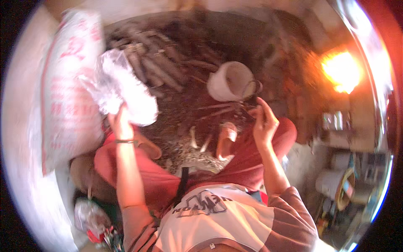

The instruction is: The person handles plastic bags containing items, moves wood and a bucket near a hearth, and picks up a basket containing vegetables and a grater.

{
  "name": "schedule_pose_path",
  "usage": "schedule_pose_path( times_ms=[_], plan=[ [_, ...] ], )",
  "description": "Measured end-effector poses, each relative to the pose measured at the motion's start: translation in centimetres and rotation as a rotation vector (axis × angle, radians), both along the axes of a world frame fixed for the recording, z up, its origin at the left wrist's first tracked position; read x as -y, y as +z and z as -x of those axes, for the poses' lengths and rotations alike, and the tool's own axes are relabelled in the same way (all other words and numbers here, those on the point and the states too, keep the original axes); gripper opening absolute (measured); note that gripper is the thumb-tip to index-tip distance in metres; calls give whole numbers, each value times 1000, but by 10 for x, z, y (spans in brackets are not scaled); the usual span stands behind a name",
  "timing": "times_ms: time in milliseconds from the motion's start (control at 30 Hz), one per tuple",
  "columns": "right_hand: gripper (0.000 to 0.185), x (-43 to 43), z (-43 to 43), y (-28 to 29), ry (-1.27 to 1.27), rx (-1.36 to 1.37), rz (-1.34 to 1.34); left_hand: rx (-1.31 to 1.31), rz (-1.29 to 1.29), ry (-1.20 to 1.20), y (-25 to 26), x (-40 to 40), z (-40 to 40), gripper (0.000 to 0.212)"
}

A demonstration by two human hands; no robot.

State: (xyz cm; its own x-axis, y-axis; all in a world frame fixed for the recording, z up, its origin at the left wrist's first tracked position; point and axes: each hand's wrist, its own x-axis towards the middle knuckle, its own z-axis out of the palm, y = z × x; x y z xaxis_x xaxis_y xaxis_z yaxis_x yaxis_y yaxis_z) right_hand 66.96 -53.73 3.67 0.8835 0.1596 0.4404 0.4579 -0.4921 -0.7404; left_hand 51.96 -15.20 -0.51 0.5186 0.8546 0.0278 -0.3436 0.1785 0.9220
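Note:
My left hand (122, 122) grips a clear plastic bag (113, 67), beside a bright white bundle (138, 100) that seems to be inside it; glare hides the details. To the right, my right hand (265, 123) is raised above my knee with fingers bent. Something small and dark lies at its fingertips, too blurred to name or to tell whether it is held. Just beyond those fingers is a white bucket (217, 84), tilted with its mouth towards the right. A dark loop, perhaps its handle, shows at the bucket's right rim.
Split firewood (157, 63) is heaped beyond my feet. A large woven sack (70, 94) with red print stands at the left. Flames (341, 71) burn brightly at the right. Sticks and wood chips litter the floor around my sandals (226, 141). A straw hat (344, 189) hangs at lower right.

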Motion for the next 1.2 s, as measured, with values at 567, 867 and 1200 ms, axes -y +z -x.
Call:
schedule_pose_path(
  times_ms=[567,867,1200],
  plan=[
    [39,187,-123,-48,-387,-60,449,-125,-18,-410,-20,23,-43,45],
    [68,-17,-25,40,64,188,795,-112,124,-403,-22,48,-59,36],
    [64,-159,5,0,749,204,408,-80,394,-812,-13,67,-56,28]
  ],
)
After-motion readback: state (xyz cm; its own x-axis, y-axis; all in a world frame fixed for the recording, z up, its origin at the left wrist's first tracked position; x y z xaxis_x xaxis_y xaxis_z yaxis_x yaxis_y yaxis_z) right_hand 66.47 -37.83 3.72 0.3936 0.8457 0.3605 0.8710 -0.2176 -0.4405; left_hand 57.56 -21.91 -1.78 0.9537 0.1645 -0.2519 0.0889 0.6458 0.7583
